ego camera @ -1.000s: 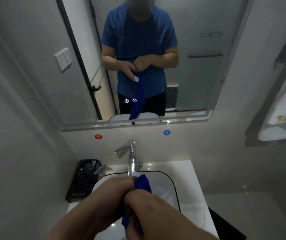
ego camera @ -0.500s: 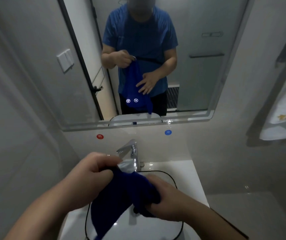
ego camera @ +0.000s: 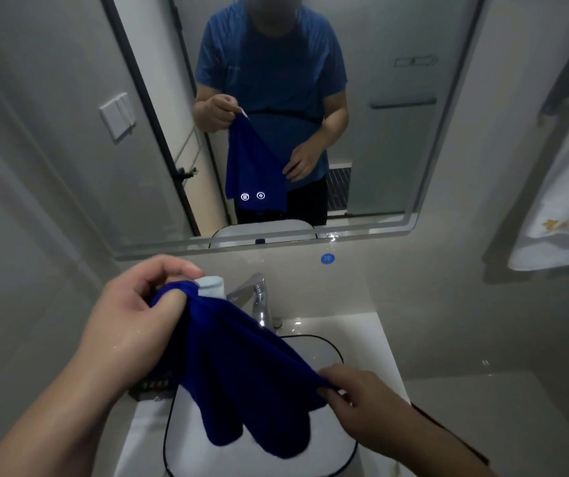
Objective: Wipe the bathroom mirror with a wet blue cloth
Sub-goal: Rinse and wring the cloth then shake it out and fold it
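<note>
- Left hand (ego camera: 131, 325), raised at near left: fingers curled tight over the top corner of a deep blue terry cloth (ego camera: 242, 376), pale label tab sticking up just beside the knuckles.
- Right hand (ego camera: 362, 404), lower at near right: thumb and fingers pinched on the cloth's right edge, remaining fingers loosely bent.
- Blue cloth stretched slantwise between both hands, two loose lobes drooping down over the basin below.
- White rounded-square ceramic basin with thin black rim (ego camera: 345, 359), sunk in the pale glossy worktop (ego camera: 355, 325); interior mostly hidden under the cloth, contents impossible to tell.
- Chrome single-lever tap (ego camera: 259, 297) just beyond the cloth, at the far edge of the basin.
- Dark rectangular tray (ego camera: 152, 387) on the worktop at left, largely hidden behind the left hand and cloth; small coloured items just visible along its near edge, too blurred to name.
- Large wall mirror with rounded corners (ego camera: 396, 149) at far centre, reflecting a person in a blue short-sleeved shirt holding the same cloth; two small lit round icons near its lower edge.
- Round blue sticker (ego camera: 327, 258) on the wall just beneath the mirror.
- White towel with yellow lettering (ego camera: 558, 222) hanging at far right.
</note>
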A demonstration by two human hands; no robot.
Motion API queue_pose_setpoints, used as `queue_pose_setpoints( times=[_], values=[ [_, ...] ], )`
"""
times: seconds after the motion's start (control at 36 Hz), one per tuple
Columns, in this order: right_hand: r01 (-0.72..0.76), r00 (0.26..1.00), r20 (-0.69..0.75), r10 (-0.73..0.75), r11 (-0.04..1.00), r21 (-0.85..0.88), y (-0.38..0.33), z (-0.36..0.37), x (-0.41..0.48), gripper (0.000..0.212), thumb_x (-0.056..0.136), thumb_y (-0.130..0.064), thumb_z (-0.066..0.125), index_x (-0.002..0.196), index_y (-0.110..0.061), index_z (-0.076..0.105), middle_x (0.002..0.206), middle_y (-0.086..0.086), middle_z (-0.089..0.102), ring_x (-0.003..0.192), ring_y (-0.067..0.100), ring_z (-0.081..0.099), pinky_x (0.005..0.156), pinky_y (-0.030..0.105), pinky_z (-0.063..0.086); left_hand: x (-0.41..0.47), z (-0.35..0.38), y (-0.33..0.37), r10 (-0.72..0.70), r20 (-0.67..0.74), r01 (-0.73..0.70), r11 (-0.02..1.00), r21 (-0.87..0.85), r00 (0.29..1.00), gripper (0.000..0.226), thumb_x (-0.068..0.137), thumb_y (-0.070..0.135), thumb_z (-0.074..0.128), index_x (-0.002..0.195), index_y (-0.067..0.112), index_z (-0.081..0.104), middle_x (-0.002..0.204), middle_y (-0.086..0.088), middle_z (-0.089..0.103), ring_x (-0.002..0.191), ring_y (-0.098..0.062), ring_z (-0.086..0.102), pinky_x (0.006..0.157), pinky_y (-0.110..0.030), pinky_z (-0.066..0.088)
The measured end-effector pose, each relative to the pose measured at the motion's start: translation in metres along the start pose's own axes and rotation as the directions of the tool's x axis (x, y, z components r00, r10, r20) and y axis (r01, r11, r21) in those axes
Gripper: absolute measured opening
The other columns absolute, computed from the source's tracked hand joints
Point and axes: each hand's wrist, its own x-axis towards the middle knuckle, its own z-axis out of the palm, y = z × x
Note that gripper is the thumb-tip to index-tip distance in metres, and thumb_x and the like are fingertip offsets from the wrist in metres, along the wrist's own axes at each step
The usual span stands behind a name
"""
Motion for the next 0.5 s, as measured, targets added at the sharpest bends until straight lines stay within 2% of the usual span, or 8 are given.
queue_pose_setpoints(
  times=[0.06,0.14,0.17,0.25,0.33,0.39,0.44,0.5],
  values=[
    [0.016,0.996,-0.084,-0.018,1.0,-0.023,0.0,-0.005,-0.002,0.022,0.105,-0.024,0.058,0.108,-0.042,0.07,0.099,-0.019,0.069,0.096,-0.001,0.066,0.082,0.018,0.055,0.0,-0.004,0.004,0.043,-0.042,-0.04,0.997,0.069,0.998,0.042,0.091,-0.004,0.058,0.088,0.033,0.077,0.088,0.007,0.08,0.073,-0.012,0.07,0.07,-0.03,0.055],
    [0.001,0.983,-0.18,0.025,0.99,0.142,0.001,-0.026,-0.006,0.025,0.103,-0.013,0.063,0.089,-0.032,0.07,0.076,-0.017,0.069,0.067,0.0,0.062,0.064,0.015,0.049,0.008,-0.015,-0.003,0.081,-0.141,-0.055,0.982,0.18,0.987,0.038,0.089,0.003,0.063,0.093,0.037,0.078,0.089,0.024,0.078,0.076,0.002,0.07,0.062,-0.008,0.052],
    [0.018,0.973,-0.229,0.032,0.977,0.214,0.002,-0.036,-0.007,0.029,0.102,-0.008,0.064,0.084,-0.029,0.069,0.071,-0.014,0.067,0.063,0.0,0.059,0.062,0.014,0.046,0.012,-0.02,-0.008,0.086,-0.164,-0.051,0.977,0.208,0.983,0.037,0.089,0.006,0.064,0.095,0.04,0.077,0.089,0.026,0.077,0.077,0.001,0.07,0.061,-0.007,0.05],
    [0.126,0.936,-0.352,0.029,0.904,0.408,0.004,-0.064,-0.009,0.029,0.104,-0.005,0.061,0.083,-0.023,0.068,0.075,-0.001,0.069,0.074,0.012,0.065,0.072,0.023,0.05,0.027,-0.029,-0.029,0.048,-0.149,-0.011,0.97,0.243,0.988,0.04,0.09,0.01,0.065,0.096,0.048,0.075,0.088,0.029,0.075,0.076,0.002,0.068,0.062,-0.011,0.048],
    [0.117,0.936,-0.345,0.064,0.871,0.478,-0.007,-0.081,-0.004,0.022,0.105,-0.028,0.057,0.087,-0.021,0.067,0.075,0.002,0.067,0.074,0.021,0.064,0.074,0.038,0.051,0.037,-0.022,-0.056,-0.079,-0.073,0.093,0.97,0.223,0.994,0.042,0.091,0.003,0.065,0.087,0.043,0.078,0.084,0.027,0.075,0.075,0.004,0.068,0.063,-0.006,0.047],
    [-0.008,0.929,-0.319,0.189,0.871,0.491,-0.012,-0.084,0.004,0.023,0.104,-0.036,0.057,0.091,-0.022,0.071,0.079,0.007,0.072,0.073,0.024,0.066,0.071,0.041,0.052,0.038,-0.01,-0.076,-0.21,-0.03,0.212,0.955,0.209,0.977,0.042,0.093,0.001,0.063,0.088,0.04,0.079,0.081,0.017,0.078,0.082,-0.01,0.073,0.07,-0.019,0.054],
    [-0.147,0.876,-0.304,0.374,0.808,0.57,-0.014,-0.084,0.014,0.02,0.097,-0.039,0.063,0.088,-0.023,0.071,0.087,0.012,0.075,0.078,0.029,0.069,0.072,0.043,0.053,0.033,0.004,-0.092,-0.37,0.015,0.366,0.923,0.118,0.929,0.031,0.097,0.001,0.061,0.096,0.024,0.082,0.077,0.001,0.079,0.082,-0.03,0.073,0.075,-0.033,0.056],
    [-0.214,0.814,-0.284,0.507,0.716,0.665,-0.02,-0.083,0.021,0.02,0.09,-0.039,0.065,0.082,-0.022,0.069,0.085,0.012,0.074,0.08,0.031,0.068,0.074,0.042,0.052,0.024,0.021,-0.102,-0.538,0.102,0.543,0.839,-0.031,0.837,0.027,0.099,0.0,0.055,0.105,0.011,0.08,0.074,-0.01,0.076,0.066,-0.026,0.068,0.061,-0.032,0.056]
  ],
)
